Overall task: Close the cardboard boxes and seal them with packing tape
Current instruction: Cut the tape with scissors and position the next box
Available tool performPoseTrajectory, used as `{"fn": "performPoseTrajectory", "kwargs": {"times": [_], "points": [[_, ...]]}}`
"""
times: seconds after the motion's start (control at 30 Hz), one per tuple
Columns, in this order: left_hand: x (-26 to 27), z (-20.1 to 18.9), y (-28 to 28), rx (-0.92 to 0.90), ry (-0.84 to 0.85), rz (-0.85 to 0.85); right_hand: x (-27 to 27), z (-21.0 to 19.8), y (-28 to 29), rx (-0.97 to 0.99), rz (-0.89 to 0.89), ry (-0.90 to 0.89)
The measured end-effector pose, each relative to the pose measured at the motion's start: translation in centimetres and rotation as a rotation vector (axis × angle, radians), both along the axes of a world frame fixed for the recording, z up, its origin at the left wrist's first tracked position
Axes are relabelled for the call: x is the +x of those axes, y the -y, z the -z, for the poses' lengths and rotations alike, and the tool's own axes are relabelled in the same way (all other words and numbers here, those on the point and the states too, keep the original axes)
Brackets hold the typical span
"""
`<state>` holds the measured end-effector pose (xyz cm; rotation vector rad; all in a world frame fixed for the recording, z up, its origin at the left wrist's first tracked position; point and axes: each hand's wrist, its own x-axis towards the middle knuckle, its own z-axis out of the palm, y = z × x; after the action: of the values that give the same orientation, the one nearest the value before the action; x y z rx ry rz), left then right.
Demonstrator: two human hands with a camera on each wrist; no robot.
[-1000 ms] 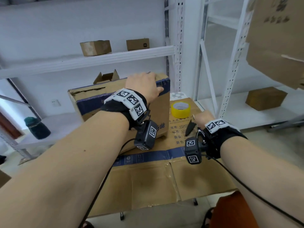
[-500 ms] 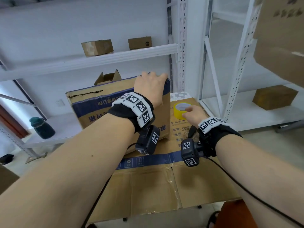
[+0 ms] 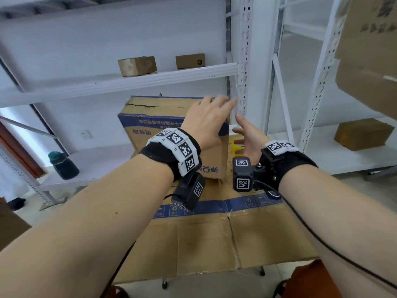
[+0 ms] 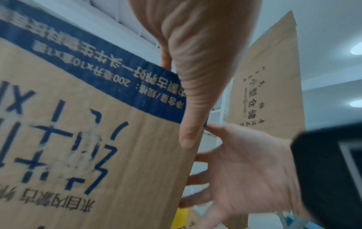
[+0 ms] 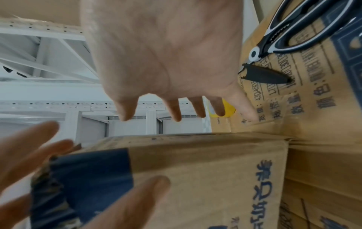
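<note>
A brown cardboard box (image 3: 171,143) with a blue band stands on flattened cardboard (image 3: 214,237). My left hand (image 3: 206,119) rests on its top right corner, fingers straight over the top and thumb (image 4: 194,93) lying down the front face. My right hand (image 3: 247,136) is open with spread fingers, palm toward the box's right side (image 5: 205,178); whether it touches is unclear. Behind that hand lies a yellow tape roll (image 3: 236,146). Black-handled scissors (image 5: 284,38) lie on the flattened cardboard near my right wrist.
White metal shelving surrounds the spot, with an upright post (image 3: 243,61) just behind the box. Two small boxes (image 3: 137,66) sit on the upper shelf and another box (image 3: 363,133) on the right shelf. A large carton (image 3: 369,50) hangs at upper right. A dark bottle (image 3: 63,166) stands at the left.
The box has turned under my left hand and now shows a narrower face. My right hand has moved from the scissors, past the tape roll, up to the box's right side.
</note>
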<state>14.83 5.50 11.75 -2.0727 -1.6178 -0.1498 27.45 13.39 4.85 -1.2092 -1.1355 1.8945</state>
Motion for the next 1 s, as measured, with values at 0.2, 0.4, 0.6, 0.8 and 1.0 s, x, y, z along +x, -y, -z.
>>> {"fn": "performPoseTrajectory", "kwargs": {"times": [0.2, 0.4, 0.6, 0.8, 1.0], "points": [[-1.8, -0.7, 1.6, -0.1, 0.031, -0.16, -0.7, 0.9, 2.3, -0.113, -0.07, 0.162], [-2.3, -0.5, 2.9, -0.139, 0.134, -0.133, -1.2, 0.8, 4.2, -0.202, -0.083, -0.004], [-3.1, -1.2, 4.5, -0.107, 0.042, -0.152, -1.3, 1.0, 5.2, -0.183, -0.005, -0.061], [-3.9, -0.2, 6.5, -0.189, 0.09, -0.046, -1.6, 1.4, 7.1, -0.118, 0.037, -0.139], [-3.0, 4.7, 7.9, -0.095, -0.048, 0.006, -1.4, 2.1, 8.0, -0.052, 0.015, -0.117]]}}
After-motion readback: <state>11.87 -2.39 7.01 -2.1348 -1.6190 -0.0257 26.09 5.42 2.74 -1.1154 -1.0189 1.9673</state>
